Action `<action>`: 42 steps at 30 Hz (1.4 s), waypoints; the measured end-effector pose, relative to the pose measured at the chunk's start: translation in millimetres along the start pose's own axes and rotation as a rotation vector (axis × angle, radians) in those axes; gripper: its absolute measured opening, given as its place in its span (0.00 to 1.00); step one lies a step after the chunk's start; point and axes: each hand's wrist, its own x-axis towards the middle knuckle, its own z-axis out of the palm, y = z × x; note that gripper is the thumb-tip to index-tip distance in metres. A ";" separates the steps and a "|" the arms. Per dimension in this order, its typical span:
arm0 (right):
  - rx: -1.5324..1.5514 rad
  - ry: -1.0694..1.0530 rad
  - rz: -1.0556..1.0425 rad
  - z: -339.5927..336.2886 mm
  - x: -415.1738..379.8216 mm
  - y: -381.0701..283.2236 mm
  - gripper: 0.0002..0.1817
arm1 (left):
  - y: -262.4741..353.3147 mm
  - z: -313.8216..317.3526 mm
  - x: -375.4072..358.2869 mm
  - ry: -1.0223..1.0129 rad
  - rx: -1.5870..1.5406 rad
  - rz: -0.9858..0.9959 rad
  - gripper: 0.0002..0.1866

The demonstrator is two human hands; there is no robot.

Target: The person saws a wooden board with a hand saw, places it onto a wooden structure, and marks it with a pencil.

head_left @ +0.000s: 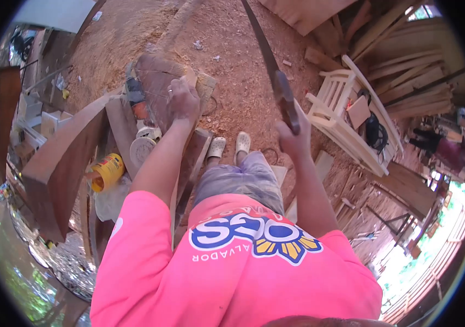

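Note:
My right hand (295, 136) is wrapped round the dark handle of a handsaw (269, 57). Its long blade points away from me and slants up to the left, apart from any wood. On the left, my left hand (183, 101) has its fingers curled over a piece of wood (206, 86) at the end of the wooden bench (159, 73). Part of that wood is hidden under the hand. Just left of my left forearm lies an orange and dark power tool (137, 101), with a pale round disc (143, 150) close by.
A yellow container (107, 171) lies tipped beside large curved timbers (60, 163) on the left. To the right stands a pale slatted wooden bench (333, 103) with things on it. Stacked boards (412, 82) fill the back right. Wood shavings cover the ground (227, 54).

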 end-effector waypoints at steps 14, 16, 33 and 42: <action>-0.516 -0.484 0.175 -169.6 -35.1 189.9 0.26 | 5.3 -12.8 -45.9 0.045 0.014 -0.152 0.28; -0.638 -0.634 0.261 -183.3 -2.2 213.2 0.27 | 14.2 -32.6 -79.4 0.002 0.108 -0.234 0.35; -0.562 -0.474 -0.060 -75.8 94.5 164.3 0.14 | -62.4 -142.2 -352.5 -0.185 0.135 -0.747 0.28; -0.604 -0.535 -0.218 -43.0 102.5 129.0 0.14 | 13.6 -190.3 -312.7 0.209 -0.067 -0.345 0.26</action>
